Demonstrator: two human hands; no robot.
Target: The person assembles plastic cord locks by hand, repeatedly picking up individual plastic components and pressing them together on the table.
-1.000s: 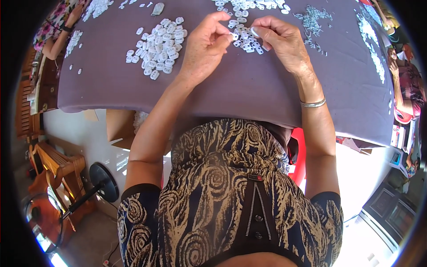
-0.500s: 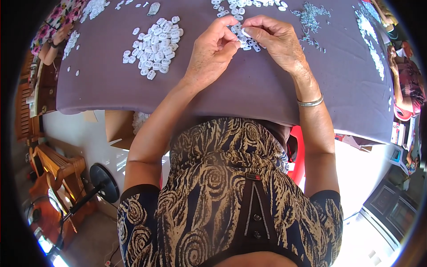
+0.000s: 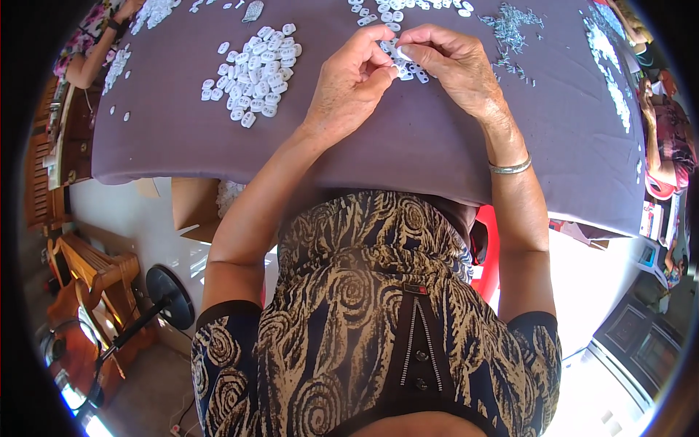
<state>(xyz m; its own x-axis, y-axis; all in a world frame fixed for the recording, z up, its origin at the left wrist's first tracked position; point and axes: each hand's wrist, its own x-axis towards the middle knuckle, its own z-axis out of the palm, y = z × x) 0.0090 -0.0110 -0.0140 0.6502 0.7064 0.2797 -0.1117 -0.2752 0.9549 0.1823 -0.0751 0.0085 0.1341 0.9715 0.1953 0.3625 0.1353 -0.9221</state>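
Note:
Both my hands are raised over the table's far middle, fingertips close together. My left hand [image 3: 351, 84] is closed in a pinch, with a bit of a small white plastic piece showing at its thumb tip. My right hand [image 3: 457, 74] also pinches, and a white edge shows at its thumb and forefinger; fingers hide most of both pieces. Just beyond and below the fingertips lies a group of small white plastic pieces with holes [image 3: 421, 75]. A larger pile of rounded white plastic pieces [image 3: 256, 76] sits left of my left hand.
A grey-purple cloth [image 3: 408, 146] covers the table. Thin metal pins [image 3: 512, 33] lie scattered right of my right hand. More white pieces [image 3: 437, 4] lie along the far edge. Other people's arms [image 3: 87, 67] show at both sides. A cardboard box [image 3: 195, 207] stands below the table.
My hands stay nearly in place; the white piece at the left fingertips shows less now. At the far left, another person's arm has moved upward.

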